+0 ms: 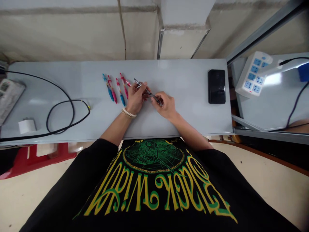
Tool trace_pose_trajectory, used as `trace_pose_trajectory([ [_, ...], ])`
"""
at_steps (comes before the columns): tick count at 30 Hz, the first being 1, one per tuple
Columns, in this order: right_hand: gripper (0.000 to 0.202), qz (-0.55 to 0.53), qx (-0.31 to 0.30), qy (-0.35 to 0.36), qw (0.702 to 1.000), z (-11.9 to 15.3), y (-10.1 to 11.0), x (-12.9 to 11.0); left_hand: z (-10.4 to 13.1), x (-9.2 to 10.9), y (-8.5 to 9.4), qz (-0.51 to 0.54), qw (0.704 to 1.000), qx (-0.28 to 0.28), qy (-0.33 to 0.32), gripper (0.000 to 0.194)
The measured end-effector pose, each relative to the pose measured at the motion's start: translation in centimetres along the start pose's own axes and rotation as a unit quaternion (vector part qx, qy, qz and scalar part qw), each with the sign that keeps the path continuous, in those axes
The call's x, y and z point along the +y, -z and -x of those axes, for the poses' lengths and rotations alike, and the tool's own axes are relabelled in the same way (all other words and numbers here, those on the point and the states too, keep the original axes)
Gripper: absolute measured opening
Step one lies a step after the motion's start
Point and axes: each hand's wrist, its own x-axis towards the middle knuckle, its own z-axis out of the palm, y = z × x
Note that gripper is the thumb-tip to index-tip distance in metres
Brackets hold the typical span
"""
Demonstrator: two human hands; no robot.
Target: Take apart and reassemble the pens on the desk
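Both hands meet over the grey table, holding a dark, clear-looking pen point(137, 82) that slants from upper left to lower right. My left hand point(135, 97), with a beaded bracelet at the wrist, closes its fingers around the upper part. Around the lower end, the fingers of my right hand point(166, 104) are closed. Whether the pen is one piece or parted between the hands, I cannot tell. Just left of my left hand lie several pink and blue pens, among them a blue one point(107, 87) and a pink one point(112, 89); the nearest is partly hidden by that hand.
A black phone-like slab point(216, 86) lies at the table's right. On the left are a looped black cable point(70, 100), a white charger point(27, 125) and a white power strip point(11, 96). Past a metal frame, another power strip point(253, 74) sits on a neighbouring table. A wall borders the back.
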Motion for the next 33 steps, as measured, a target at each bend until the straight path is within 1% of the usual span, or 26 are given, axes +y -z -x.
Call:
trace_pose_trajectory([
  [4,0.057,-0.007,0.023,-0.009,1.000,0.0,-0.1,0.0,-0.2,-0.3,0.3,-0.002,1.000,0.001,-0.001,0.033],
  [7,0.052,-0.015,0.027,-0.003,1.000,0.0,-0.2,-0.1,-0.2,-0.3,0.4,-0.004,1.000,-0.005,0.003,0.030],
  [9,0.052,-0.015,0.031,-0.004,0.999,0.1,-0.3,0.0,-0.1,-0.2,0.4,-0.001,1.000,-0.007,0.000,0.031],
  [13,0.056,-0.005,0.035,-0.016,0.999,0.1,-0.1,0.0,0.3,0.2,0.2,0.002,1.000,-0.009,-0.016,0.043],
  [16,0.060,-0.021,0.012,-0.042,0.999,-0.1,0.2,-0.1,0.6,0.5,0.1,-0.009,1.000,-0.017,-0.021,0.056],
  [19,0.062,-0.068,-0.016,-0.073,0.995,-0.3,0.5,-0.3,0.9,0.6,0.1,-0.016,0.999,-0.023,-0.028,0.061],
  [21,0.055,-0.085,0.002,-0.075,0.994,-0.3,0.5,-0.3,1.0,0.6,0.1,-0.013,0.999,-0.021,-0.032,0.062],
  [24,0.050,-0.082,0.062,-0.048,0.994,-0.2,0.4,-0.3,1.0,0.4,0.1,-0.006,0.999,-0.013,-0.040,0.062],
  [26,0.044,-0.078,0.063,-0.035,0.994,-0.1,0.4,-0.2,1.0,0.2,0.1,-0.006,0.999,-0.010,-0.044,0.062],
  [29,0.041,-0.076,0.051,-0.054,0.994,0.0,0.4,0.0,0.9,0.0,0.3,-0.017,0.999,-0.009,-0.042,0.062],
  [31,0.040,-0.077,0.060,-0.061,0.993,0.0,0.4,0.1,0.9,-0.1,0.4,-0.022,0.999,-0.002,-0.042,0.063],
  [33,0.037,-0.076,0.063,-0.047,0.994,-0.1,0.4,0.1,0.8,-0.1,0.5,-0.024,0.999,0.003,-0.043,0.066],
])
